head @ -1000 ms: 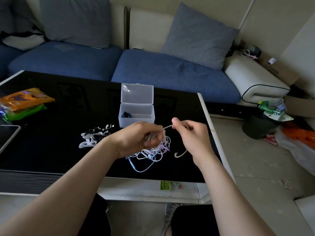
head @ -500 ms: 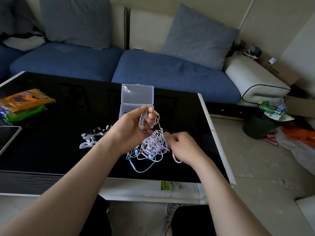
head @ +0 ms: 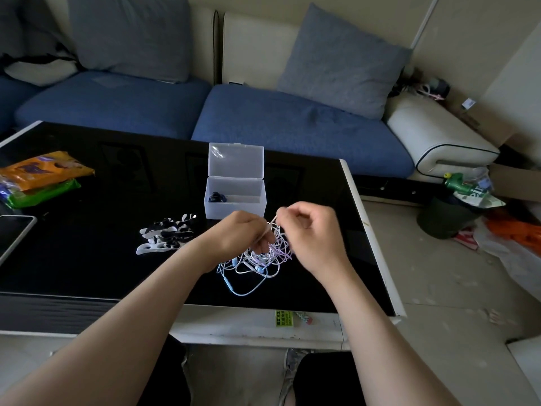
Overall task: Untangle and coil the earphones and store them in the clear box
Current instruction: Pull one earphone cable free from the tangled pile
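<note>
L hand (head: pixel 241 234) grips earphones (head: pixel 265 260) tangle; R hand (head: pixel 311 232) pinches one cord at top. Rest lies on table (head: pixel 87 259) under fingers. Clear box (head: pixel 234 205) just behind, lid up. Table edge near on R.

Just one head-worn cam, sitting close at the near edge of the black table (head: pixel 96 259), aimed forward-down across it; corners seem warped.

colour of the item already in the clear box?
Dark blue, near black; the item sits at the left end of the clear box. Head view.
</note>
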Demonstrator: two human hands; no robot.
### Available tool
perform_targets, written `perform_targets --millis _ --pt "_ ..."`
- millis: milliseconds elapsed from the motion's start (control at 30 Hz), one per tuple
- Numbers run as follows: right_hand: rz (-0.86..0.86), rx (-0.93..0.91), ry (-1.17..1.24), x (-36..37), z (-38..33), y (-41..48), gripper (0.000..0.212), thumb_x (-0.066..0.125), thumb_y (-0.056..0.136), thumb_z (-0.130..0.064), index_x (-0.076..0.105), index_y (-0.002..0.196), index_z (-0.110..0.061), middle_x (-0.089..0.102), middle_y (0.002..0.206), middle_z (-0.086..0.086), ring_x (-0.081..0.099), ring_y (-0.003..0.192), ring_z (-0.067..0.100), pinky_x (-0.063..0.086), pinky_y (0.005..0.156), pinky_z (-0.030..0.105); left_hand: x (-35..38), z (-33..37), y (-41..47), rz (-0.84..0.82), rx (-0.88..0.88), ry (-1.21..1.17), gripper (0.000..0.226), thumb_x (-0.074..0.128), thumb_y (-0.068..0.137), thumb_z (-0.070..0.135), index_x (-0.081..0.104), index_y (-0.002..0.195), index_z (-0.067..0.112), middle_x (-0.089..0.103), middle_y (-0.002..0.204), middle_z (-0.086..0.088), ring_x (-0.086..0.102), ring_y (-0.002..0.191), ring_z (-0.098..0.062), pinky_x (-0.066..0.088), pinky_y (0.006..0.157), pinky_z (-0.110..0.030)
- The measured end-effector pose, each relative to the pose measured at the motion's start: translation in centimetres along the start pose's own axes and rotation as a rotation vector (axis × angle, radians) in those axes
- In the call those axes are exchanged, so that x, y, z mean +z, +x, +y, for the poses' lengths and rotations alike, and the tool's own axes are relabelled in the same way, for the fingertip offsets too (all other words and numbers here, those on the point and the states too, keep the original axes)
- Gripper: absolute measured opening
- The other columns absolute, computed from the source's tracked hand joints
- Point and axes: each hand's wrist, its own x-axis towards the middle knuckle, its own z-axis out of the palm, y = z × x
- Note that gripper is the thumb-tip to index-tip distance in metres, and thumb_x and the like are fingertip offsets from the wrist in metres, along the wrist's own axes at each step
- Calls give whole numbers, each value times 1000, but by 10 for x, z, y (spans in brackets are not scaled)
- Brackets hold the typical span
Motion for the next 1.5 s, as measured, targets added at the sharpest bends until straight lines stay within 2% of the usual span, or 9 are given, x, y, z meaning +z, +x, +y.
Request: perform_targets --millis 200,400,533,700,833,1000,1233,1333,1500 --pt "159 32 -174 -11 14 7 37 58 108 -41 73 82 -18 66 66 -2 59 60 10 45 60 30 4 3 2 -196 21 -389 45 46 109 30 73 90 -1 54 82 -17 46 76 -25 34 73 -33" --pt "-48 192 -280 -2 17 5 45 52 110 -39 68 82 -8 61 67 10 53 62 24 36 60 34 4 9 2 -136 121 -623 37 40 114 34 62 98 9 55 74 -1 43 65 -12 28 68 -32" --pt "-209 292 -250 8 18 3 37 45 110 -33 70 83 -24 58 62 0 55 58 21 43 59 33 2 8 4 -50 95 -708 34 41 114 31 68 104 12 65 87 -1 54 68 -7 34 70 -29" --pt "-448 285 -181 13 10 -5 37 49 110 -35 74 84 -29 51 59 -2 45 54 21 35 56 33 3 1 8 164 45 -521 36 45 114 28 76 111 9 80 99 -7 71 88 -13 52 83 -30" --pt "-507 167 -272 12 1 -7 43 56 110 -37 68 69 -39 49 58 -1 44 53 16 37 57 33 5 -5 8 260 67 -247 33 46 113 23 75 109 8 80 100 -9 75 89 -13 55 73 -16" --pt "-238 -54 -356 12 5 -7 35 69 102 -27 70 68 -18 58 51 -8 48 45 11 35 46 23 3 -11 7 178 5 36 37 51 110 21 76 83 18 72 71 12 63 68 -2 48 67 -21" --pt "77 -177 -235 6 3 -1 17 89 87 -23 80 82 -10 68 66 -15 68 64 -4 44 60 7 0 0 2 -49 -97 -215 41 40 103 23 72 80 11 66 77 -8 50 71 -20 33 64 -34" --pt "103 -51 -186 5 5 3 17 86 90 -35 78 89 -20 73 80 -8 70 73 4 51 67 14 2 2 4 -89 -105 -455 36 40 100 24 69 89 6 58 79 -11 47 66 -18 28 62 -34" --pt "-130 144 106 11 2 3 23 64 107 -37 74 99 -17 78 83 4 77 81 23 63 86 55 4 9 1 -111 -102 -529 36 39 95 22 60 69 10 49 65 -7 41 59 -16 33 64 -33"
